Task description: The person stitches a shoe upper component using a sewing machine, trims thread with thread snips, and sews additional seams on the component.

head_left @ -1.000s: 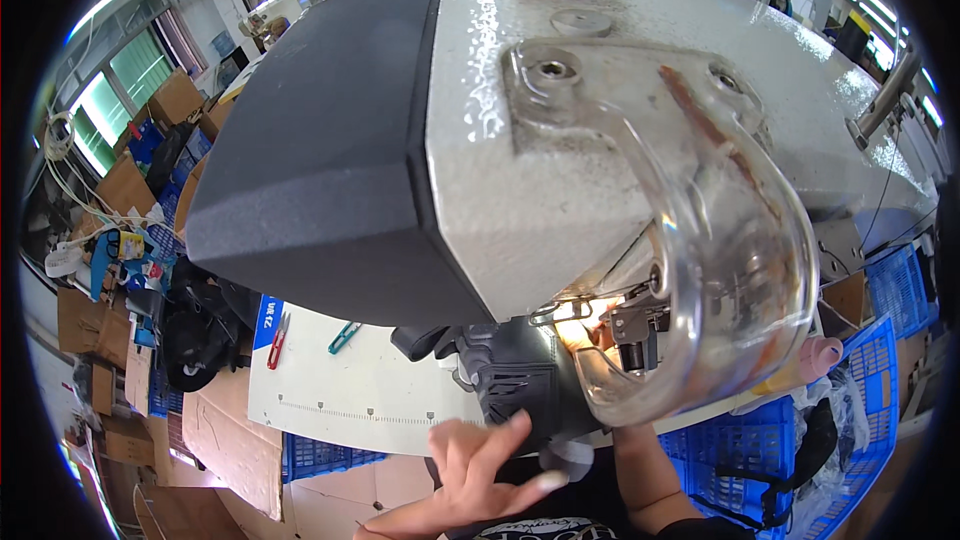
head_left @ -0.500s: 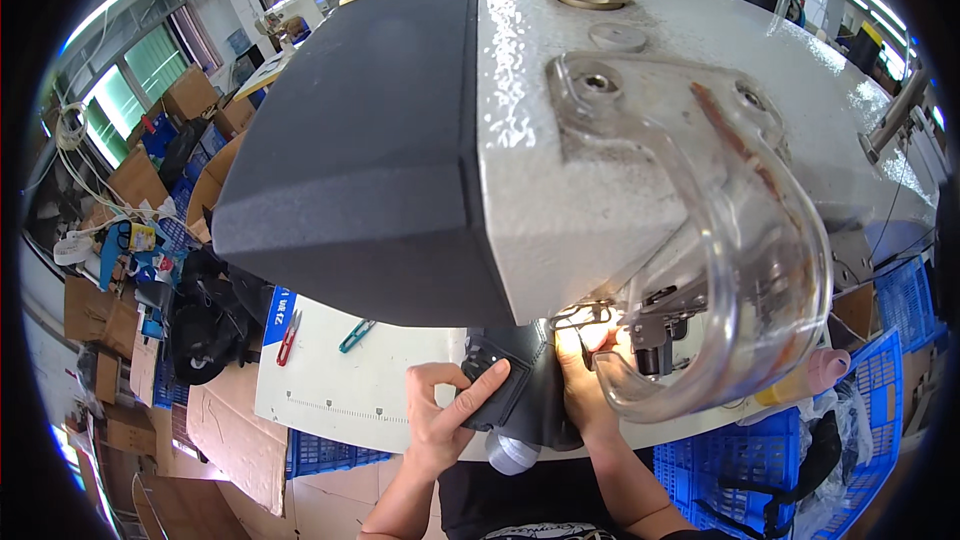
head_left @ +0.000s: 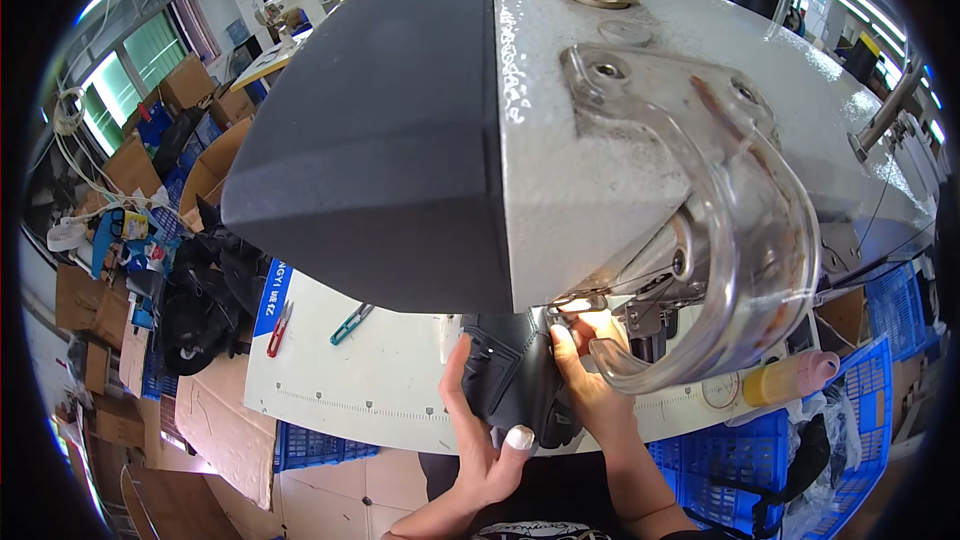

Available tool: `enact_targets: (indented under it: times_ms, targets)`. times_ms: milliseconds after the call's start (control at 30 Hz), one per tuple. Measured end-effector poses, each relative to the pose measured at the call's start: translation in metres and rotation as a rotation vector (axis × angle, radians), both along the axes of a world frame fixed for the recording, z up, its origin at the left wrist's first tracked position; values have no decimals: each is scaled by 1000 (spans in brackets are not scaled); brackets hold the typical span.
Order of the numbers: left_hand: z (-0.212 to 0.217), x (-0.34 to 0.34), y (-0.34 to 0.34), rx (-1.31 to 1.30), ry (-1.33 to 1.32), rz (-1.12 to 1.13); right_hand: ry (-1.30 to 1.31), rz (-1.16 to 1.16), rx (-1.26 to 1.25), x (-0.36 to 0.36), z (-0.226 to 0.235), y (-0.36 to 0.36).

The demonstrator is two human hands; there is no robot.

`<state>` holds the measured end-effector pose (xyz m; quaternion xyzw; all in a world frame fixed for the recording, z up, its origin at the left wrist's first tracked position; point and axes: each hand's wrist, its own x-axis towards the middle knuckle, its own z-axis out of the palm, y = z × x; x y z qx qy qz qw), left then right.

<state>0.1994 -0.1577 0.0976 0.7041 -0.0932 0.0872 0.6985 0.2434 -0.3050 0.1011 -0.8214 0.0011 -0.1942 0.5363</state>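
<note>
A black leather-like piece [head_left: 500, 380] with a raised stitched panel lies under the head of a white and dark grey sewing machine [head_left: 370, 150]. My left hand [head_left: 485, 440] holds its lower left side: one finger stretches along the edge, the thumb is at the bottom, and the other fingers are hidden. Close to the lit needle area, my right hand [head_left: 595, 390] pinches the piece's right edge with thumb and fingers. The machine's head and its clear curved guard [head_left: 735, 270] partly cover the needle area and the piece's far end.
Red-handled snips [head_left: 279, 332] and teal snips [head_left: 350, 324] rest on the white table [head_left: 330, 370], which has a printed scale. A pink-capped bottle of yellow liquid [head_left: 790, 380] lies at the right. Blue crates [head_left: 720, 460] and cardboard boxes [head_left: 225, 430] stand around the table.
My left hand has moved from the top of the raised panel to the piece's lower left edge. My right hand stays near the needle area. The view has shifted slightly.
</note>
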Motion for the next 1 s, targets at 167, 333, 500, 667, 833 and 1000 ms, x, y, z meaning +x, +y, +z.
enact_targets:
  times_ms: [167,333,500,667,833,1000]
  targets:
    - [9,8,-6,-161,-81,-30,2,131,-104,-3,6,-5]
    - [9,9,-5,-186,-63,-51,-41,134,-184,-4,6,-7]
    - [0,8,-2,-122,-52,-44,-30,126,-411,-4,3,-12]
    - [-4,10,-7,-108,-99,-5,-243,-157,-384,12,1,-31]
    - [-3,11,-10,-126,-123,15,-291,-169,-38,44,-1,-56]
    - [-6,10,-11,-121,-120,27,-396,-138,-354,50,2,-76]
